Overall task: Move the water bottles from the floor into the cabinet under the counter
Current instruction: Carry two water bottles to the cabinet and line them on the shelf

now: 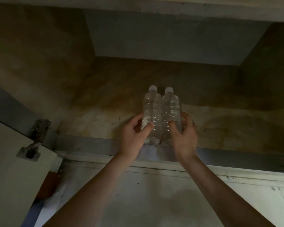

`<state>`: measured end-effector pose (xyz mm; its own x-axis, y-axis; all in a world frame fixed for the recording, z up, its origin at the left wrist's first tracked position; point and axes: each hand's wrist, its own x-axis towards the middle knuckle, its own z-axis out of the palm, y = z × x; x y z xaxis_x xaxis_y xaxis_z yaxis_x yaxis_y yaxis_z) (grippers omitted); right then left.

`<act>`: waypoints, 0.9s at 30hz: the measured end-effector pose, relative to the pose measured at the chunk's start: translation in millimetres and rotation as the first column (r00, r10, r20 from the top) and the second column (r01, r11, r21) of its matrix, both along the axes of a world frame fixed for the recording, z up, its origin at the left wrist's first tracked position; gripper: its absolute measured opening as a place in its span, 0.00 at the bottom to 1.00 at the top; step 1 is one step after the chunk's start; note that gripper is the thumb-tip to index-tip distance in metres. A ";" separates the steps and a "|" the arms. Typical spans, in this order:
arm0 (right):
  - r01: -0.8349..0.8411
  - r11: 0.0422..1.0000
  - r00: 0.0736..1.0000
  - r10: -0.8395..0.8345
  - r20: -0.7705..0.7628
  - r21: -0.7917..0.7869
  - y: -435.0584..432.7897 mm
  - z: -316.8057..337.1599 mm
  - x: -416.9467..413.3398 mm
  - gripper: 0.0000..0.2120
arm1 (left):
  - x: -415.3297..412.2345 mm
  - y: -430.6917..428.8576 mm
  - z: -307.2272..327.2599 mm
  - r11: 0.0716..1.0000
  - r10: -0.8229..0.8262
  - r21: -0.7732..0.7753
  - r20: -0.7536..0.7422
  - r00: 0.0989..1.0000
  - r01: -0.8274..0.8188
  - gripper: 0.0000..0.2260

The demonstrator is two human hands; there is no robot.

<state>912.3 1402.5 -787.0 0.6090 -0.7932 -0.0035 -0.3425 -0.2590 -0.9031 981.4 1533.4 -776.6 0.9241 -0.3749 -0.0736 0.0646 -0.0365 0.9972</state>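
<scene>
Bottles (161,115) unlabelled, upright, touching; left hand (134,135), right hand (184,136) gripping.

I'm seeing two clear, glossy, ribbed plastic bottles (161,115) with matt white caps (153,87). The cabinet floor (220,128) is looking matt, stained and rough. At nine o'clock a dull metal hinge (38,128) is showing beside a smooth pale door (7,161).

A worn home kitchen, seemingly: a dim under-counter cabinet with a stained brown floor (220,128), a pale open door on a metal hinge (39,128), and scuffed white floor tiles (154,194).
</scene>
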 end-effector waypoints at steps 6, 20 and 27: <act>-0.169 0.980 0.985 0.163 -0.056 -0.102 3.4 3.2 -26.9 0.25 | -11.7 6.5 -6.7 0.988 -0.054 0.146 0.106 0.993 0.039 0.16; -0.505 0.783 0.828 0.321 -0.460 -0.362 65.8 134.5 -195.6 0.24 | -161.6 110.9 135.4 0.528 -0.659 0.849 0.396 0.640 0.018 0.22; -0.468 0.819 0.826 0.273 -0.493 -0.332 62.0 379.1 -244.9 0.23 | -204.0 111.3 378.7 0.475 -0.722 0.872 0.314 0.616 0.113 0.27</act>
